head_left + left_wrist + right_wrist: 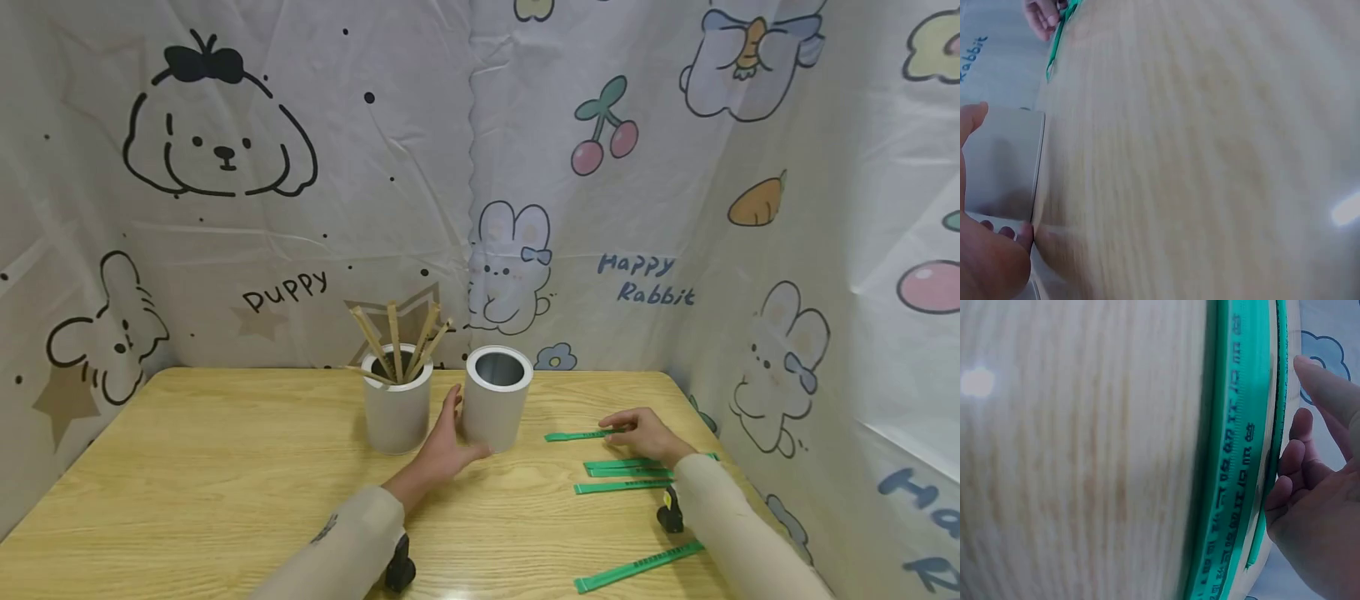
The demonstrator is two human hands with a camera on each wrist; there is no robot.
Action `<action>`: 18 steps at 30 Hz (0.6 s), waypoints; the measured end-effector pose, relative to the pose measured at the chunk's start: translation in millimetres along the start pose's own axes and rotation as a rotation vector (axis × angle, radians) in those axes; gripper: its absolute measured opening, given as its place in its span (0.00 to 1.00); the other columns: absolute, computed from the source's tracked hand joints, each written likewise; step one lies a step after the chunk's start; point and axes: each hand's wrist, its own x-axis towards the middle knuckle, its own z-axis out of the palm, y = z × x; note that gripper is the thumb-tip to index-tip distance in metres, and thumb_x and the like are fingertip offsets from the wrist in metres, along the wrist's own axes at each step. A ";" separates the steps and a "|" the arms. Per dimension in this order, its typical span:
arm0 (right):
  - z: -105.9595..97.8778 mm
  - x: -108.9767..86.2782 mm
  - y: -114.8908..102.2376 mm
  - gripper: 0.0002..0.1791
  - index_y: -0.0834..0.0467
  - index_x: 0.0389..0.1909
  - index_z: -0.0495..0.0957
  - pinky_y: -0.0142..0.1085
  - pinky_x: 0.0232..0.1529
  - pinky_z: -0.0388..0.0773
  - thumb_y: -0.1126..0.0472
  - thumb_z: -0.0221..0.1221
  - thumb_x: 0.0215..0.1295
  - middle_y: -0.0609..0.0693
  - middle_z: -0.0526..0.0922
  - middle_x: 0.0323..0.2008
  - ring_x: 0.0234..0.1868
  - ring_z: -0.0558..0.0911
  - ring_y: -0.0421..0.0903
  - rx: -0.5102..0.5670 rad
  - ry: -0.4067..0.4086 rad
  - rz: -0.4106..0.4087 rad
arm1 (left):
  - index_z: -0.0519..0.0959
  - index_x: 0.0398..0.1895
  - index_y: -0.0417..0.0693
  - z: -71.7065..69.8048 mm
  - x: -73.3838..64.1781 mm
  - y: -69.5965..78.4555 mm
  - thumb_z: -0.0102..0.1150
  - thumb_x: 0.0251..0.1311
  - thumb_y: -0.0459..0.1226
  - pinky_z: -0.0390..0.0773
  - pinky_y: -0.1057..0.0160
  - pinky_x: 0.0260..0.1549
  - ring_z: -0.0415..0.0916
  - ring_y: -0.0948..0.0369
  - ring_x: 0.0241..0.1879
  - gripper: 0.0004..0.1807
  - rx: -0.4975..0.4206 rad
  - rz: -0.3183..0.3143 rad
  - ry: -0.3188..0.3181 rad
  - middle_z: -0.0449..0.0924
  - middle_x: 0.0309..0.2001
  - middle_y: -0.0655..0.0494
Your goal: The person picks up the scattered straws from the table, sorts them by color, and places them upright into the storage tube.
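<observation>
My left hand (442, 454) holds a white canister (495, 408) at its lower left side, thumb across the front and fingers in the gap behind. The canister's round mouth shows a dark inside. In the left wrist view, the thumb (972, 122) lies against the canister (1007, 156) wall. My right hand (641, 433) is over the right end of the farthest green stick packet (573, 436), fingers loosely bent. In the right wrist view, the fingertips (1291, 456) are beside that packet (1281, 381), with thumb and fingers apart.
A second white canister (396, 417) stands left of the held one, with several brown stick packets (396, 333) poking out. More green packets (622, 487) lie under the right forearm, and one (637, 568) nearer the front. A printed cloth (390, 217) hangs behind the wooden table (225, 483).
</observation>
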 end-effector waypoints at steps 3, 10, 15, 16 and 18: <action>0.4 0.7 -0.3 0.15 0.65 0.52 0.84 0.37 0.45 0.74 0.65 0.66 0.65 0.66 0.80 0.58 0.49 0.77 0.52 -0.011 0.004 0.002 | 0.39 0.82 0.54 2.7 7.4 -1.3 0.77 0.51 0.38 0.56 0.34 0.74 0.54 0.36 0.77 0.64 -0.014 0.000 0.008 0.47 0.80 0.38; 4.7 3.9 -0.3 0.13 0.65 0.49 0.85 0.46 0.54 0.78 0.67 0.67 0.64 0.65 0.82 0.55 0.54 0.78 0.56 -0.040 0.005 -0.004 | 0.44 0.82 0.49 5.0 16.5 -3.3 0.79 0.50 0.40 0.64 0.37 0.71 0.65 0.37 0.71 0.63 0.031 -0.008 0.047 0.55 0.77 0.36; 5.2 4.8 -4.7 0.09 0.66 0.44 0.86 0.37 0.44 0.74 0.69 0.67 0.62 0.62 0.85 0.46 0.43 0.76 0.48 -0.080 0.012 -0.024 | 0.48 0.80 0.42 4.2 16.7 -4.4 0.76 0.54 0.36 0.60 0.38 0.73 0.59 0.38 0.75 0.57 -0.002 -0.015 0.018 0.58 0.76 0.34; 5.3 5.1 -5.2 0.08 0.66 0.42 0.86 0.37 0.44 0.74 0.69 0.67 0.62 0.60 0.86 0.44 0.42 0.76 0.47 -0.085 0.013 -0.025 | 0.48 0.80 0.42 3.8 16.5 -4.3 0.76 0.54 0.36 0.59 0.38 0.74 0.58 0.38 0.75 0.56 -0.008 -0.019 0.013 0.58 0.77 0.35; 5.5 5.5 -5.8 0.06 0.66 0.39 0.86 0.36 0.43 0.73 0.69 0.67 0.62 0.58 0.86 0.41 0.40 0.76 0.45 -0.098 0.011 -0.032 | 0.48 0.80 0.42 3.5 16.6 -5.0 0.76 0.54 0.35 0.59 0.37 0.74 0.58 0.38 0.75 0.56 -0.010 -0.025 0.009 0.58 0.77 0.35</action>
